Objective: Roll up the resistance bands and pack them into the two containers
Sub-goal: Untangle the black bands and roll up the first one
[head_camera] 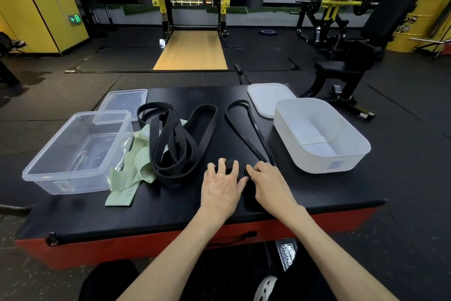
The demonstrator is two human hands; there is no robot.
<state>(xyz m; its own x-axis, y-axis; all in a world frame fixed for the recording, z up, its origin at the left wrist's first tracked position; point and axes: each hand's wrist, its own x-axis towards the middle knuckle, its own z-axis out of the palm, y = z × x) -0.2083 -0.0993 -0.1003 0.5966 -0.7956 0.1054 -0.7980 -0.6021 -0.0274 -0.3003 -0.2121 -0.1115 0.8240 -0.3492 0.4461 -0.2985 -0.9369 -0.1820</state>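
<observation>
You're mid-roll on one black band (256,129). Its coil (235,169) lies flat on the table (317,190), near-centre, btwn your hands. Left hand (220,184) has fingers curled over the coil's left rim, gripping it. Right hand (267,183) has fingers bent onto the coil's right side, where the loose tail feeds in, so both are clamped on the band.

To do it well: turn the coil w/ the left and feed the tail w/ the right under even tension. Lay the two strands flat, no twist, edges flush, or the coil will likely spring open. The tail's loop reaches far, beside the white lid (268,99), so draw it in gradually. Size the roll for the white container (341,154), just right of you.

Writing: white letters on the tail look like "KDST", though I'm not sure. The green band (136,161) shows "30" at its near end. A tag (286,255) below the table reads "STRENG", partly cut off. The white container's sticker is illegible.
</observation>
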